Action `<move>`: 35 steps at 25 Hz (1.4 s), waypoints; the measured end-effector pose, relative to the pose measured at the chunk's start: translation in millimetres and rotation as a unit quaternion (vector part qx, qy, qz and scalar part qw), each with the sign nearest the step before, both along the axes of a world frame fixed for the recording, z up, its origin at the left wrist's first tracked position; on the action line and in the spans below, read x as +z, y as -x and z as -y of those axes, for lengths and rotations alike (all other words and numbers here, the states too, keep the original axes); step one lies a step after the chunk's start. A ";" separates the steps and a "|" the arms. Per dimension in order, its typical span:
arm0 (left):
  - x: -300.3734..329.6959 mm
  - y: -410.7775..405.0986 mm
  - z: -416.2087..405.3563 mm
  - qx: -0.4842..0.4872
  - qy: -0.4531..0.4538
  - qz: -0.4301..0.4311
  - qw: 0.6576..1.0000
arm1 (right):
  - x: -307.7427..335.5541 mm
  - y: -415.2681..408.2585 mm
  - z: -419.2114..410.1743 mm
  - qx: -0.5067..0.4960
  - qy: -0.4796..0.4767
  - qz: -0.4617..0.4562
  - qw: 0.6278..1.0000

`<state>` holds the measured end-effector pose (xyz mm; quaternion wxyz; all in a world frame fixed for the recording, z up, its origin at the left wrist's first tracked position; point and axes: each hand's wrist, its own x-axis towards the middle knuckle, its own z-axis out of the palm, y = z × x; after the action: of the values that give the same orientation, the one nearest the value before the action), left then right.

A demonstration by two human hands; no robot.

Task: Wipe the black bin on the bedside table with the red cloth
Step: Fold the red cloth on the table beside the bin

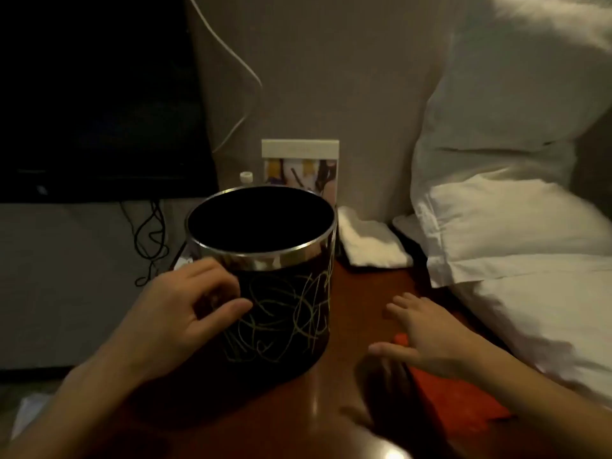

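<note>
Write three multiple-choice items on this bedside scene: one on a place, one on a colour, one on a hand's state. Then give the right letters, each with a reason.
1. Where does the red cloth lie?
A. Inside the bin
B. On the reddish-brown wooden bedside table, to the right of the bin
C. On the pillows

2. What colour is the band round the rim of the black round bin with thin scribbled lines?
A. Shiny silver
B. Blue
C. Red

3. What is the right hand doing?
A. Gripping the bin's rim
B. Holding the folded white towel
C. Reaching with spread fingers over the cloth, holding nothing

Answers: 1 B, the cloth lies flat on the tabletop near the bed-side edge. 2 A, the rim gleams like metal. 3 C, its fingers are straight and apart; it is the left hand that curls against the bin's side.
</note>
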<state>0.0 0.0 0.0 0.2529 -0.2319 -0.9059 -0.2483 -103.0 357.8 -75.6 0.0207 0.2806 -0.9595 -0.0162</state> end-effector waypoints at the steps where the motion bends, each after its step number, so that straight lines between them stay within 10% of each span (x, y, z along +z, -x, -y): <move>1: -4.4 -0.6 -0.6 0.006 -0.004 -0.018 1.000 | -12.5 -2.5 -2.7 -0.018 -0.017 0.016 1.000; 20: 8.5 26.2 -8.9 0.060 -0.023 -0.098 0.993 | -118.6 -7.7 -19.4 -0.253 0.070 0.001 0.965; 26: 1.6 28.5 -7.7 0.046 -0.024 -0.107 0.993 | -118.9 -14.9 -16.2 -0.122 0.214 -0.145 0.958; 35: -84.0 10.4 -71.0 -0.040 0.022 0.020 0.999 | -128.3 -29.0 7.9 -0.006 0.255 0.070 0.965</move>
<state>-10.4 71.0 -84.0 0.2194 -0.2685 -0.9060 -0.2426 -74.0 349.9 -203.9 0.0243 0.2604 -0.9328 0.2481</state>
